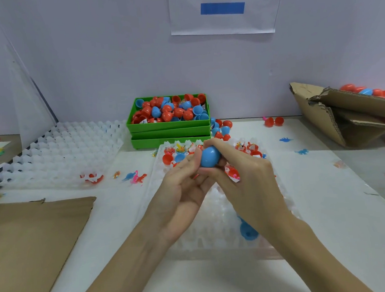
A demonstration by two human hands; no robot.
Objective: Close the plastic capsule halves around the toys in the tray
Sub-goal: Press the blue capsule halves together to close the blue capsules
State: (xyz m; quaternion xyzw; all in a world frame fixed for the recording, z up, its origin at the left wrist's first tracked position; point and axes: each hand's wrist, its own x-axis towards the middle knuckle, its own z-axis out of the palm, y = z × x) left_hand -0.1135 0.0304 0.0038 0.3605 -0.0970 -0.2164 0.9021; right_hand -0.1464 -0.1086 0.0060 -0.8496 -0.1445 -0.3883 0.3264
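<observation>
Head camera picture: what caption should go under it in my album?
Two hands press a blue capsule shut above the clear tray.

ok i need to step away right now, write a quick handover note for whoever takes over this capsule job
Hands: left hand and right hand both grip one blue capsule above the clear tray, pressing it together; whether it has fully snapped shut cannot be seen.
Things: open red halves with toys sit in the tray's far rows; a blue piece lies near its front right. Spare halves fill the green bin. Some closed capsules lie in the cardboard box on the right.
Left: finish this capsule, then cap the remaining toy-filled halves in the far rows.
</observation>
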